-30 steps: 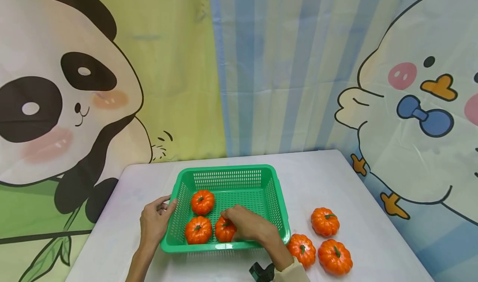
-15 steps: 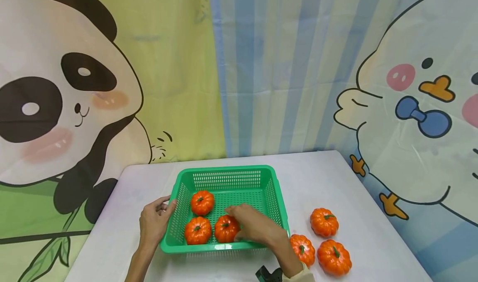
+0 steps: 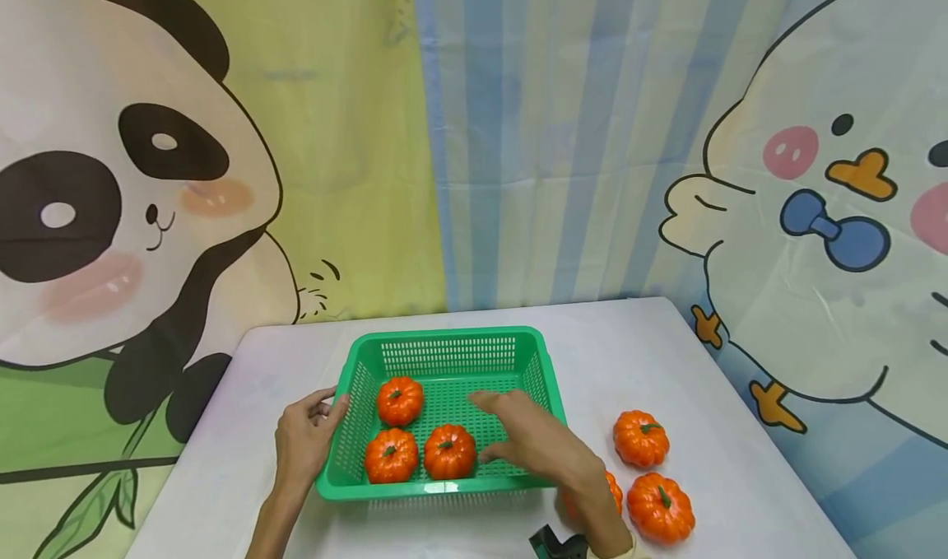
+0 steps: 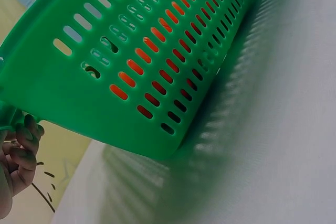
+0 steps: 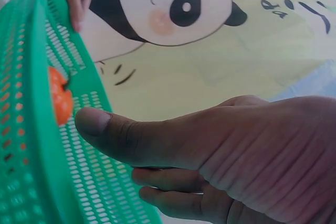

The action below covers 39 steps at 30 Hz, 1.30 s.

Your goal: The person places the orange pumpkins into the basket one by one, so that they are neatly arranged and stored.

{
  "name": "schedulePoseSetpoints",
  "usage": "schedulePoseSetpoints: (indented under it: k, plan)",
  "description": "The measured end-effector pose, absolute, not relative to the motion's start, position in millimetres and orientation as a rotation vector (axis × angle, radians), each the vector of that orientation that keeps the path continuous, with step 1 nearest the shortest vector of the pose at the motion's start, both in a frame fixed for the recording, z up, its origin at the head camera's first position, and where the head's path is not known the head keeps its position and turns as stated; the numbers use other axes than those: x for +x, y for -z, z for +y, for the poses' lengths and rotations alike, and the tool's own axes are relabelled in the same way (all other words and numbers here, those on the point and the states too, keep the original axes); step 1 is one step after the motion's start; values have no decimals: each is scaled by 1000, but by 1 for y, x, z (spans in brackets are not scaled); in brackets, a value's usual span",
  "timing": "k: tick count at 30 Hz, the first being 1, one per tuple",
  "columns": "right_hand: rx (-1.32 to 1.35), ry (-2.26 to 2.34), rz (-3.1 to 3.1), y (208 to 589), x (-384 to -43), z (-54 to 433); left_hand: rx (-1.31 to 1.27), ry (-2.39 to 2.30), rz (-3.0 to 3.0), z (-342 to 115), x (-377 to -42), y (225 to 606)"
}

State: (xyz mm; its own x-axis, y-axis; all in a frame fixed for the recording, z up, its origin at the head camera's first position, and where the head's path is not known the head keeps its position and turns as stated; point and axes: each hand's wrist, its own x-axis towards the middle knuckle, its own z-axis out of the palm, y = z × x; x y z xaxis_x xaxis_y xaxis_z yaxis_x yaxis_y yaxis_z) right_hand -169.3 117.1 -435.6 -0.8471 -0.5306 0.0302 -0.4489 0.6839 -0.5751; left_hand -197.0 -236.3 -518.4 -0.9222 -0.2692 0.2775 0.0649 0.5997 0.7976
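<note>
A green plastic basket (image 3: 444, 488) stands on the table with three small orange pumpkins in it: one at the back left (image 3: 400, 401), one at the front left (image 3: 391, 456) and one at the front middle (image 3: 450, 452). My left hand (image 3: 302, 442) grips the basket's left rim, its fingers (image 4: 26, 145) curled under the edge in the left wrist view. Over the basket, just right of the front-middle pumpkin, my right hand (image 3: 539, 440) holds nothing, thumb and fingers spread apart. In the right wrist view a pumpkin (image 5: 60, 98) shows beyond the thumb.
Right of the basket on the white table (image 3: 711, 427) lie a back pumpkin (image 3: 641, 439), a front pumpkin (image 3: 661, 509) and a third pumpkin (image 3: 614, 491), mostly hidden behind my right forearm. Cartoon-printed curtains (image 3: 511, 147) hang behind the table.
My right hand has let go of the front-middle pumpkin and moved up and right, away from it. The pumpkin stays in the basket. My left hand keeps its place on the rim.
</note>
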Motion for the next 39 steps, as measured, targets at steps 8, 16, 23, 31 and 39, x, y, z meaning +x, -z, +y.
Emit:
schedulePoseSetpoints:
  k: [8,16,23,31,39]
  plan:
    - [-672,968,2771,426,-169,137,177,1241,-2455,-237,-195,518]
    - [-562,1028,2846,425,-166,157,183,1252,-2463,-237,-196,518]
    - [-439,1052,2919,432,-163,182,192,1243,-2474,-237,-196,520]
    - [-305,923,3020,434,-159,215,204,1242,-2490,-236,-198,518]
    - [-176,874,3013,437,-161,235,198,1239,-2489,-236,-199,517]
